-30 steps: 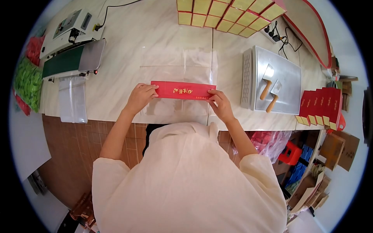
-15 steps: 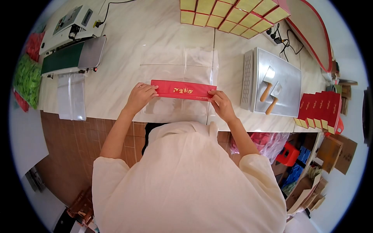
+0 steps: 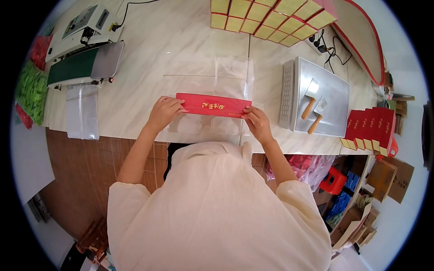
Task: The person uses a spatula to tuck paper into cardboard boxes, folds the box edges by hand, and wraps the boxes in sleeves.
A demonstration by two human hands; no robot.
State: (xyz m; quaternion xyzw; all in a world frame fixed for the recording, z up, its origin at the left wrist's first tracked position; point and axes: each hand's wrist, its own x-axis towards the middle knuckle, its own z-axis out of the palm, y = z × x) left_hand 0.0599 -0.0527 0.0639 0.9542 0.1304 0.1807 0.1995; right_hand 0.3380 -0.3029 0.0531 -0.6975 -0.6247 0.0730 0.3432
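A long red box (image 3: 213,105) with gold lettering lies crosswise in front of me, above a clear plastic sheet or bag (image 3: 194,83) spread on the table. At its left end, my left hand (image 3: 166,110) pinches the box, thumb and fingers closed on the edge. My right hand (image 3: 257,122) grips the opposite end the same way, fingertips closed at the corner. Thin clear film shows below the box and between the hands. Whether the box is inside the film, I cannot tell.
Two scrapers with wooden handles (image 3: 308,108) rest on a metal hot plate (image 3: 334,86) at right. Stacked red boxes with yellow ends (image 3: 271,19) stand at the back, more red boxes (image 3: 370,126) far right. A sealing machine (image 3: 83,63) and clear bags (image 3: 82,113) are left.
Both hands keep their hold on the red box, which has barely moved. The view has shifted very slightly.
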